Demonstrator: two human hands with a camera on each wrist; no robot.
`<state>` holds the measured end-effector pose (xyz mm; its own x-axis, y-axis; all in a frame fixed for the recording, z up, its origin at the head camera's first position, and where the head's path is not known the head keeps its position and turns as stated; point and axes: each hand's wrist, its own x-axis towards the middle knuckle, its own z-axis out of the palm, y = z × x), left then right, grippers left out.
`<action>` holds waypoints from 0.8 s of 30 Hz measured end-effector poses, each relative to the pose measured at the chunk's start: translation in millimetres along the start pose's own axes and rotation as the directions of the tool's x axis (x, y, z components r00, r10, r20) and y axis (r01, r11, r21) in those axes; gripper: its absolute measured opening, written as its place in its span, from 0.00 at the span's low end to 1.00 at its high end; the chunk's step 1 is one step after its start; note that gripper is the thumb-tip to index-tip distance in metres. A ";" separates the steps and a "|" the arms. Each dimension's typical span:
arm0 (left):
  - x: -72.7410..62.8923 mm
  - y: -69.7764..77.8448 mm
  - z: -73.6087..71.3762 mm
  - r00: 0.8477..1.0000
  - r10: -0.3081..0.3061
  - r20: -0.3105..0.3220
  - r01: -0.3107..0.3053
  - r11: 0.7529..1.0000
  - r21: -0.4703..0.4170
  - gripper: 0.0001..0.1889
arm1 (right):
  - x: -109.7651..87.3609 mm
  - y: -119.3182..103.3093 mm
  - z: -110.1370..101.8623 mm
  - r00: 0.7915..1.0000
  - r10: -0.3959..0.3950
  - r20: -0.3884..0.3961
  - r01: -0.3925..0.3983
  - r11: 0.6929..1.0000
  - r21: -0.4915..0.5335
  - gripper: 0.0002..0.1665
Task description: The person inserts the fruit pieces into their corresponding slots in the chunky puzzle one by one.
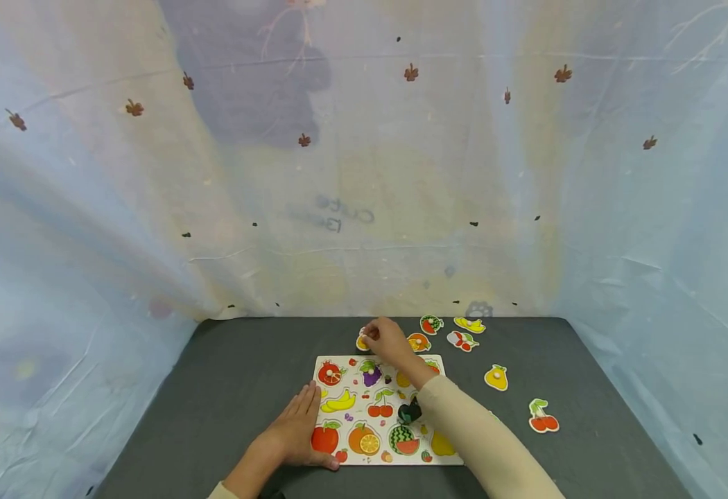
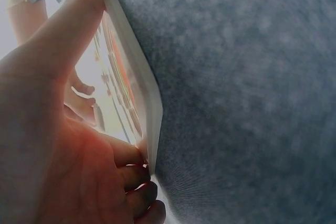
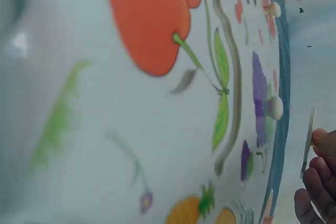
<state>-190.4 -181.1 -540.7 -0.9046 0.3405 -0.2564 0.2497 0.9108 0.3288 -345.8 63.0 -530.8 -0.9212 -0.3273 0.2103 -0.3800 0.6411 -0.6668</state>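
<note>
A white fruit puzzle board point(image 1: 347, 414) lies on the dark table top. My left hand point(image 1: 290, 431) rests along its left side with straight fingers, thumb at the near corner; in the left wrist view the fingers point(image 2: 137, 174) touch the board's edge. Reaching over the board, my right hand point(image 1: 385, 339) pinches a thin puzzle piece point(image 1: 361, 341) with a yellow-orange picture, just beyond the far edge. That piece point(image 3: 308, 142) appears edge-on in the right wrist view, its picture hidden. A grape piece point(image 1: 371, 375) and a pomegranate piece point(image 1: 330, 374) with knobs sit in the board.
Beyond the board lie a watermelon piece point(image 1: 431, 324), an orange piece point(image 1: 419, 342), a banana piece point(image 1: 470, 325) and a red-and-white piece point(image 1: 462, 340). A pear piece point(image 1: 496, 378) and a cherry piece point(image 1: 543, 416) lie to the right. Patterned curtains point(image 1: 364, 173) enclose the table.
</note>
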 end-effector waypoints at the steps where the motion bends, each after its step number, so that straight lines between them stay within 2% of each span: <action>1: -0.2 0.2 -0.3 1.000 0.000 -0.001 0.000 1.000 0.000 0.77 | -0.5 1.3 -1.0 1.000 -0.002 -0.001 0.002 1.000 -0.005 0.07; 12: 0.5 -2.2 -0.3 1.000 -0.017 0.001 0.017 1.000 -0.024 0.78 | -6.7 9.0 -12.5 1.000 -0.006 -0.012 0.006 1.000 -0.001 0.04; 24: 0.7 -0.1 0.7 1.000 -0.010 0.009 0.010 1.000 -0.012 0.78 | -28.5 4.5 -37.6 0.998 -0.059 -0.011 0.059 0.998 -0.007 0.04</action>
<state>-190.8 -180.8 -541.5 -0.9040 0.3333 -0.2677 0.2363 0.9115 0.3367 -324.4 101.3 -512.9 -0.8980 -0.3567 0.2576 -0.4343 0.6252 -0.6485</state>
